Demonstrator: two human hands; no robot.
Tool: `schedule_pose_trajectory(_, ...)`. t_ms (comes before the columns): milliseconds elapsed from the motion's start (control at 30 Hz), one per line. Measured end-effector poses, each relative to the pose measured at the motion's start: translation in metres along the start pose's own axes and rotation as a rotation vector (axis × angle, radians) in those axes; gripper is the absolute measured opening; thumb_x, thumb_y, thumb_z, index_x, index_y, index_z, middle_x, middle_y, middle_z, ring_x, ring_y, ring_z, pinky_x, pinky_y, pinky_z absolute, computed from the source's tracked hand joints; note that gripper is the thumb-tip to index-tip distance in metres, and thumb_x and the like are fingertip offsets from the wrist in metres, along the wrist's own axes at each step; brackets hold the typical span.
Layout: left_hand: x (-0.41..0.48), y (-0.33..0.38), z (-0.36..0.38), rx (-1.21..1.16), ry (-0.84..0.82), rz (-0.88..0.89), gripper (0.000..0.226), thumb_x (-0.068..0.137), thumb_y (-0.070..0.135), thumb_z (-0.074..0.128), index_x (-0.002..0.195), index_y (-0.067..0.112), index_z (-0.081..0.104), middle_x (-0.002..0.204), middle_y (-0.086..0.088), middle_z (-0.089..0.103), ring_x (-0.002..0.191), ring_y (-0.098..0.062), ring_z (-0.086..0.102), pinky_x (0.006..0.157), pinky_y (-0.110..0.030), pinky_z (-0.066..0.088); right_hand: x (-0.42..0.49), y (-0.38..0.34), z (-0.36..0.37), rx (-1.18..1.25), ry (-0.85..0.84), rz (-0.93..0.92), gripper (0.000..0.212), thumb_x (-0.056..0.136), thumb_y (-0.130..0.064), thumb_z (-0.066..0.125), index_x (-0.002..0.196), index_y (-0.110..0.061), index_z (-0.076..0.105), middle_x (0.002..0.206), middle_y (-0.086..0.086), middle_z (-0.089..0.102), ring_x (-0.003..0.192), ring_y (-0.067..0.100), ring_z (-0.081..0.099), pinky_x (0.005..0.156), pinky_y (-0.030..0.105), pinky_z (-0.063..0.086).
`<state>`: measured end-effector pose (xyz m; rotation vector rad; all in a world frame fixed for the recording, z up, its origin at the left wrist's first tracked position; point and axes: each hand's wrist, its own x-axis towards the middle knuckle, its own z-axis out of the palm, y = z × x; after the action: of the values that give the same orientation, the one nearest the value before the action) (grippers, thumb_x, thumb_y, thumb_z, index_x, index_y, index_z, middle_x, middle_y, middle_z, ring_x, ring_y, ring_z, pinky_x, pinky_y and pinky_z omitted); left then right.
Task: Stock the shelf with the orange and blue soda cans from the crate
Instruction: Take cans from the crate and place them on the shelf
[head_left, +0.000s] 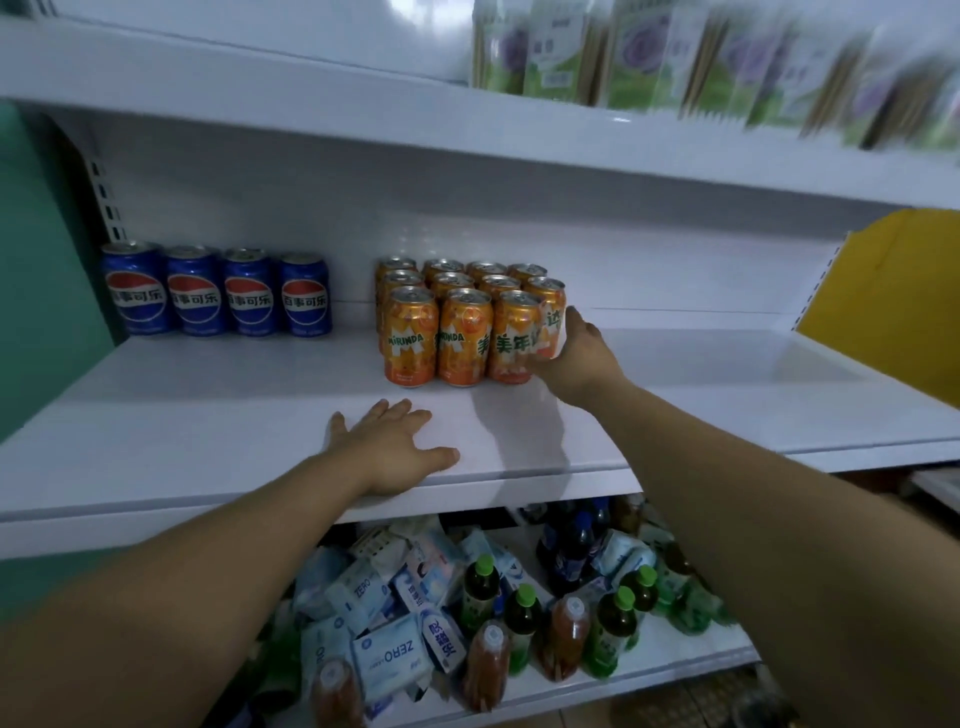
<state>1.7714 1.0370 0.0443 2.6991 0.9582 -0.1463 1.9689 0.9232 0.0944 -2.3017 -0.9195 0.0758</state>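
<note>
Several orange soda cans (462, 332) stand in a tight block on the white shelf (218, 431). My right hand (576, 358) grips the orange can (543, 322) at the block's right side, fingers wrapped round it. Several blue soda cans (218, 293) stand in a row at the shelf's back left, apart from the orange block. My left hand (392, 449) rests flat on the shelf near its front edge, fingers spread, holding nothing. No crate is in view.
The shelf above carries green and white packets (675, 62), blurred. A yellow panel (893, 306) closes the shelf's right end. The lower shelf (654, 670) holds green-capped bottles (613, 634), dark bottles and several white and blue packs (389, 660).
</note>
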Motion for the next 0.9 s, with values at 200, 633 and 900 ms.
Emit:
schedule_pose_trajectory(200,-0.021,0.069,-0.019,-0.190,-0.002,0.220,0.085,0.080,0.063,0.057,0.148,0.023,0.027,0.157,0.001,0.023,0.141,-0.020,0.029,0.115,-0.040,0.027,-0.062,0.038,-0.084,-0.278,-0.023,0.089,0.083,0.093,-0.052,0.054,0.155,-0.017,0.013,0.159,0.010,0.022,0.139,0.033,0.034,0.109,0.042,0.035)
schedule_pose_trajectory(633,-0.142,0.299,0.045,-0.082,-0.148,0.812,0.072,0.085,0.049,0.062,0.145,0.020,0.035,0.150,-0.003,0.038,0.133,-0.021,0.041,0.106,-0.030,0.035,-0.286,0.160,-0.240,-0.403,0.134,0.558,0.077,0.094,-0.053,0.053,0.153,-0.015,0.023,0.153,0.009,0.037,0.128,0.030,0.047,0.095,0.038,0.046)
schedule_pose_trajectory(900,-0.193,0.403,0.102,-0.042,-0.270,1.076,0.076,0.083,0.052,0.061,0.147,0.024,0.031,0.154,0.001,0.031,0.139,-0.018,0.032,0.111,-0.032,0.029,-0.405,0.220,-0.290,-0.403,0.247,0.834,0.075,0.093,-0.054,0.053,0.152,-0.017,0.026,0.156,0.007,0.031,0.136,0.029,0.039,0.104,0.037,0.039)
